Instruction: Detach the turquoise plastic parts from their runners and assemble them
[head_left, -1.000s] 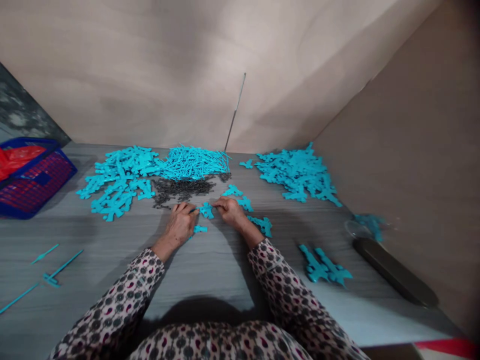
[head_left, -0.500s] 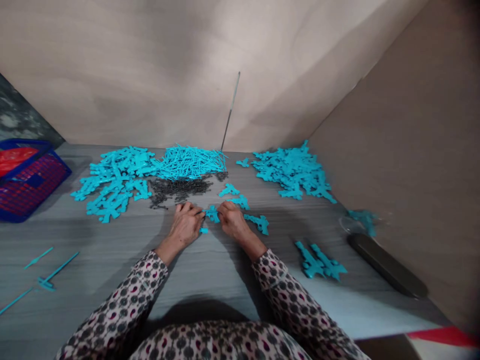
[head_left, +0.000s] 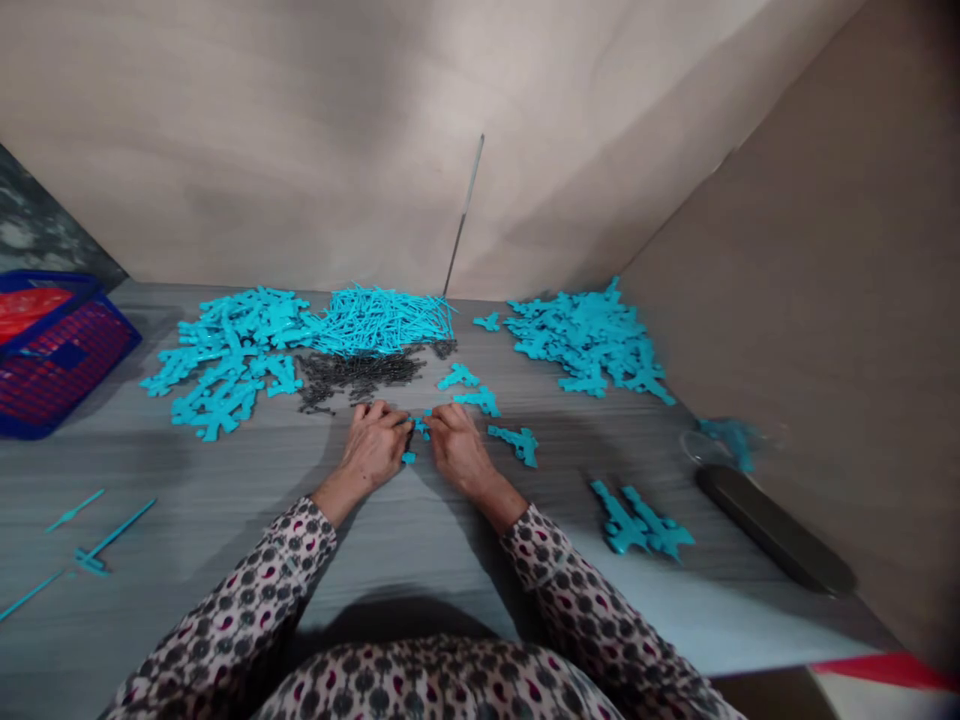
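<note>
Near the middle of the grey table, my left hand (head_left: 375,443) and my right hand (head_left: 460,447) hold a small turquoise plastic piece (head_left: 421,428) between their fingertips, mostly covered by the fingers. A bit of turquoise (head_left: 409,457) shows beside my left hand. Three turquoise gun-shaped parts, (head_left: 459,376) the farthest one, lie beyond and to the right of my right hand. Dark small parts (head_left: 360,376) are heaped just past my left hand, with thin turquoise sticks (head_left: 382,320) piled behind them.
Turquoise parts form a left pile (head_left: 240,350) and a right pile (head_left: 592,340). A blue basket (head_left: 67,365) stands far left. Two joined-looking pieces (head_left: 641,522) and a dark elongated case (head_left: 772,530) lie right. A thin rod (head_left: 463,215) rises at the back wall.
My right hand has shifted slightly left, closer to my left hand, and now covers more of the turquoise piece. My left hand has barely moved.
</note>
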